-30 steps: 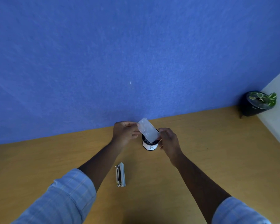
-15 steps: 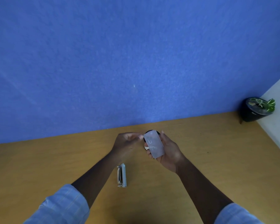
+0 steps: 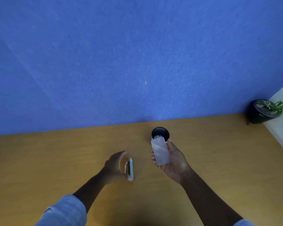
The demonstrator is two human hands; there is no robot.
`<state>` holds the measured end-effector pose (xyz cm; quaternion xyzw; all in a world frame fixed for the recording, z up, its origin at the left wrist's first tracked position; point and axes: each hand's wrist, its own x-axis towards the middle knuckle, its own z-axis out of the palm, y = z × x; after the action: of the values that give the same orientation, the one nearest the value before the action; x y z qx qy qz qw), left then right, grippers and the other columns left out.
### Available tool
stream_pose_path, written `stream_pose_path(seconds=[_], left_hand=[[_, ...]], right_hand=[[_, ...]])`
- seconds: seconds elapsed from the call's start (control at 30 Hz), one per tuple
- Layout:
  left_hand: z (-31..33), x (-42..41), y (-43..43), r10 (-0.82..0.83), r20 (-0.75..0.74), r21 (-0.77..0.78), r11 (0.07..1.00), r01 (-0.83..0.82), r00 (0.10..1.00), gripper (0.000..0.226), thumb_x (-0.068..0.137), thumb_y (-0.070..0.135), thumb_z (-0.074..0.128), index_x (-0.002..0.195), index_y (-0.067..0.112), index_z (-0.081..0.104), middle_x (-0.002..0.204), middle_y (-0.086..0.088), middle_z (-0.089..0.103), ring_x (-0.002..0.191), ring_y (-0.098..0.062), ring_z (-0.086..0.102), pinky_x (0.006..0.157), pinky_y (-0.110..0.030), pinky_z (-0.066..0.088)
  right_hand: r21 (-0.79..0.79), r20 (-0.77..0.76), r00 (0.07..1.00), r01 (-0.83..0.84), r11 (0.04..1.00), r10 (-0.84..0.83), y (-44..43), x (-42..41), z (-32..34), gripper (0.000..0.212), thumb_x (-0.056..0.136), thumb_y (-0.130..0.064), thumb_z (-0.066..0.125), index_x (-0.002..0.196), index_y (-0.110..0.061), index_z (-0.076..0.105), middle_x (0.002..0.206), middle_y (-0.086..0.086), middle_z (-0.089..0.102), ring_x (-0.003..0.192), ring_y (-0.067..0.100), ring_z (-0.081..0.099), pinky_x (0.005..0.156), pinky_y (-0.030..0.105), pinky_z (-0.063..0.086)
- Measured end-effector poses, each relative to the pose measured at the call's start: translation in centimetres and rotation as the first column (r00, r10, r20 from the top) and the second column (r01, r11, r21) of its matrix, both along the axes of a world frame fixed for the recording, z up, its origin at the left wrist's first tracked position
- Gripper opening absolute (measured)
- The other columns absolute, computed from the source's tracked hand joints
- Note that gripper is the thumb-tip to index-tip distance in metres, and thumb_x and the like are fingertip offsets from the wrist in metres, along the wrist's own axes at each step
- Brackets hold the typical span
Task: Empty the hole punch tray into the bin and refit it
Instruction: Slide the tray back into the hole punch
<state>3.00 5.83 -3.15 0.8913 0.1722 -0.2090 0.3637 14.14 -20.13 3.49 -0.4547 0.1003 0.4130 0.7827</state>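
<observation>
Your right hand [image 3: 171, 160]: palm up, fingers curled round the translucent tray [image 3: 160, 152], grip closed on it; the tray lies lengthwise in your palm, its far end overlapping the near rim of the bin in this view, and whether it touches the bin cannot be told. Bin [image 3: 160, 133]: small, round, black, upright on the desk [image 3: 55, 160] near the far edge, pale scraps visible inside; the tray hides its lower part. Your left hand [image 3: 117, 167]: above the desk, left of the hole punch [image 3: 129, 169], grip wide open with fingers and thumb spread around the punch; the thumb tip lies at the punch's near end, contact uncertain because of blur. Hole punch: on the desk, near and left of the bin, long axis running near to far, metal parts facing left toward your open hand. Potted plant [image 3: 266, 110]: black pot, green-and-white leaves, far right corner of the desk, well apart from both hands. Blue wall [image 3: 137, 54]: fills the far side behind the desk. Light blue sleeves [image 3: 64, 211]: at the near edge.
</observation>
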Motion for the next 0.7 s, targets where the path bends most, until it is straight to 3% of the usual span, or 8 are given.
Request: stream_pose_path(seconds=[0.17, 0.4, 0.7], left_hand=[[-2.0, -0.6, -0.3, -0.082, 0.032, 0.106, 0.991, 0.078, 0.996, 0.140, 0.055, 0.058, 0.092, 0.169, 0.029, 0.016, 0.175, 0.003, 0.026, 0.162, -0.022, 0.021, 0.128, -0.050, 0.023], [-3.3, -1.2, -0.8, -0.115, 0.109, 0.154, 0.983, 0.098, 0.987, 0.125, 0.060, 0.055, 0.092, 0.164, 0.030, 0.028, 0.165, 0.007, 0.040, 0.158, -0.020, 0.027, 0.123, -0.045, 0.021], [-2.2, -2.0, -1.8, -0.065, 0.173, 0.143, 0.989, 0.040, 0.983, 0.115, 0.057, 0.067, 0.080, 0.158, 0.034, 0.036, 0.156, 0.012, 0.047, 0.151, -0.013, 0.037, 0.118, -0.041, 0.023]], right_hand=[[0.020, -0.034, 0.999, 0.017, 1.000, -0.016, -0.2, -1.8, -0.7, 0.063, 0.109, -0.052, 0.043, 0.131, 0.000, 0.071, 0.105, 0.024, 0.075, 0.078, 0.033, 0.071, 0.070, 0.041, 0.061], [0.053, -0.018, 0.999, 0.030, 0.998, -0.029, -1.6, -3.3, -1.3, 0.063, 0.107, -0.054, 0.046, 0.126, -0.003, 0.075, 0.106, 0.024, 0.074, 0.079, 0.032, 0.070, 0.069, 0.042, 0.062], [0.024, -0.047, 0.996, 0.077, 0.997, -0.076, -2.1, -4.6, -1.8, 0.061, 0.107, -0.054, 0.047, 0.123, -0.003, 0.077, 0.104, 0.025, 0.074, 0.076, 0.033, 0.070, 0.067, 0.042, 0.061]])
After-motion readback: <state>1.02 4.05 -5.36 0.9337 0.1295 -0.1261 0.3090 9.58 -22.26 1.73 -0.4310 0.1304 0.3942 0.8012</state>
